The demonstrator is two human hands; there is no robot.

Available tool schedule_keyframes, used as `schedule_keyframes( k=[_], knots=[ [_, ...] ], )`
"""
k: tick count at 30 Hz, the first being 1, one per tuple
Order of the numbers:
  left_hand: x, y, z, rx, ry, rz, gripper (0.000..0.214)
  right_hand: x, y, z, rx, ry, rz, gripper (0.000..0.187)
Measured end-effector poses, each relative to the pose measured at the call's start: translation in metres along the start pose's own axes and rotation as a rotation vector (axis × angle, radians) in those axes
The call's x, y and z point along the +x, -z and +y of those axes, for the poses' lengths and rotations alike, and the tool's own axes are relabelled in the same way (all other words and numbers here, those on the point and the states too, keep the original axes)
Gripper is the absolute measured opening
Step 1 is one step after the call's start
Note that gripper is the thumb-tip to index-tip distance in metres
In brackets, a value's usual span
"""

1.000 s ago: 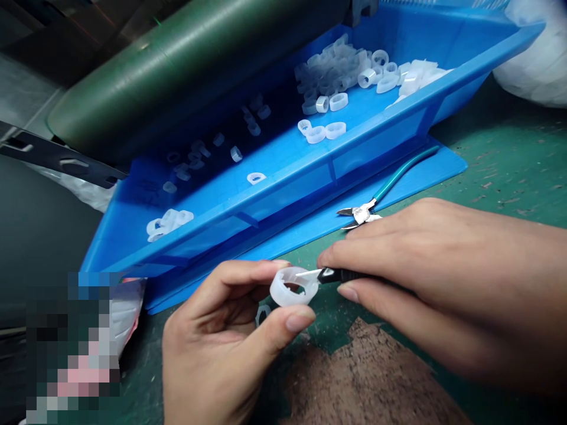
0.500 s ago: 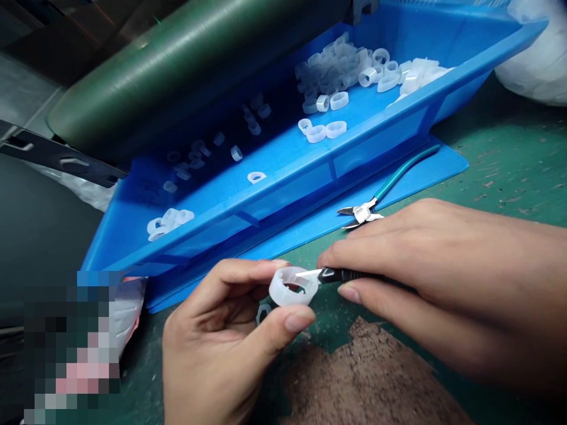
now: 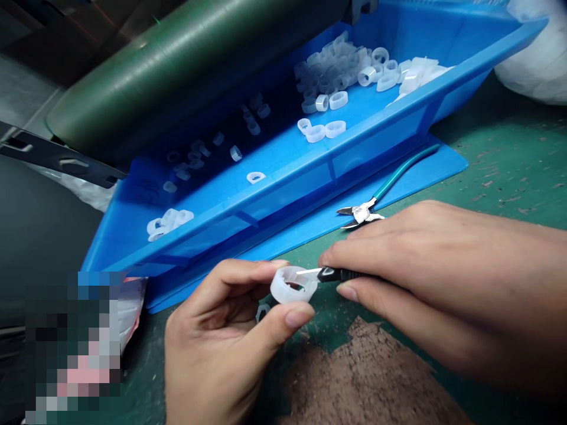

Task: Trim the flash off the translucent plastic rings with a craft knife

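A translucent white plastic ring [image 3: 290,290] is pinched between the thumb and fingers of my left hand [image 3: 225,336]. Small jagged bits line its inner edge. My right hand [image 3: 411,260] grips a craft knife [image 3: 333,274] by its black handle, and the thin blade reaches over the ring's right rim into its opening. Whether the blade touches the inner wall I cannot tell. Another white ring [image 3: 263,313] shows partly behind my left thumb. Diagonal cutters [image 3: 362,212] with teal handles lie just beyond my right hand, which hides part of them.
A long blue bin [image 3: 292,183] with many white rings [image 3: 341,68] stands beyond my hands. Over it runs a green roller [image 3: 186,65]. A blue sheet [image 3: 283,236] lies under the bin's front on the worn green tabletop [image 3: 509,171]. A white bag [image 3: 538,65] sits at far right.
Almost nothing differs. The ring and my left hand have shifted very slightly to the right; the knife blade stays inside the ring's opening.
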State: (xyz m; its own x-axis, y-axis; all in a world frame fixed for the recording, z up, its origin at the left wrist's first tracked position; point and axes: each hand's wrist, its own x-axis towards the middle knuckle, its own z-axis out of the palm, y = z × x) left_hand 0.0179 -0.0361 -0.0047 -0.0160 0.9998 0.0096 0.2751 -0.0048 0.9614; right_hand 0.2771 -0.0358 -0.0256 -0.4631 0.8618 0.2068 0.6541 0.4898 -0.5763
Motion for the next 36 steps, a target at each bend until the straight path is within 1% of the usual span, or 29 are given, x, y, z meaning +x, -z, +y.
schedule_keyframes(
  k=[2, 3, 6, 9, 10, 14, 16, 18, 21, 24, 27, 31, 36],
  knots=[
    [0.000, 0.000, -0.001, 0.009, -0.019, 0.004, 0.036, 0.004, 0.001, -0.002, 0.036, 0.060, 0.012, 0.026],
    [0.000, 0.000, -0.001, 0.013, -0.020, 0.004, 0.035, 0.007, 0.002, -0.003, 0.049, 0.076, 0.014, 0.027],
    [0.002, 0.001, -0.001, 0.026, -0.003, -0.011, 0.031, 0.016, 0.002, -0.006, 0.038, 0.052, -0.038, 0.018],
    [0.004, 0.003, -0.001, 0.036, 0.027, -0.020, 0.028, 0.022, 0.002, -0.008, 0.011, 0.028, -0.098, 0.017],
    [0.005, 0.004, -0.001, 0.036, 0.027, -0.023, 0.028, 0.022, 0.002, -0.008, 0.010, 0.031, -0.096, 0.018],
    [0.006, 0.005, 0.000, 0.031, 0.041, -0.030, 0.028, 0.021, 0.007, -0.007, 0.056, 0.045, -0.003, 0.016],
    [0.005, 0.003, 0.001, 0.018, 0.053, -0.035, 0.029, 0.022, 0.011, -0.009, 0.132, -0.015, 0.000, 0.017],
    [0.003, 0.001, 0.002, 0.000, 0.047, -0.022, 0.029, 0.026, 0.015, -0.012, 0.256, -0.129, -0.023, 0.025],
    [0.000, 0.000, 0.002, 0.002, 0.016, -0.026, 0.031, 0.033, 0.020, -0.017, 0.441, -0.284, -0.104, 0.033],
    [-0.001, 0.002, 0.002, -0.001, 0.008, -0.079, 0.033, 0.037, 0.023, -0.019, 0.482, -0.344, -0.214, 0.033],
    [-0.001, 0.003, 0.001, -0.043, 0.031, -0.081, 0.035, 0.036, 0.027, -0.017, 0.417, -0.289, -0.239, 0.031],
    [0.000, 0.002, 0.001, -0.044, 0.042, -0.066, 0.035, 0.031, 0.029, -0.012, 0.293, -0.182, -0.214, 0.030],
    [-0.001, 0.000, 0.001, -0.027, 0.002, -0.020, 0.035, 0.023, 0.028, -0.011, 0.179, -0.058, -0.211, 0.025]
  ],
)
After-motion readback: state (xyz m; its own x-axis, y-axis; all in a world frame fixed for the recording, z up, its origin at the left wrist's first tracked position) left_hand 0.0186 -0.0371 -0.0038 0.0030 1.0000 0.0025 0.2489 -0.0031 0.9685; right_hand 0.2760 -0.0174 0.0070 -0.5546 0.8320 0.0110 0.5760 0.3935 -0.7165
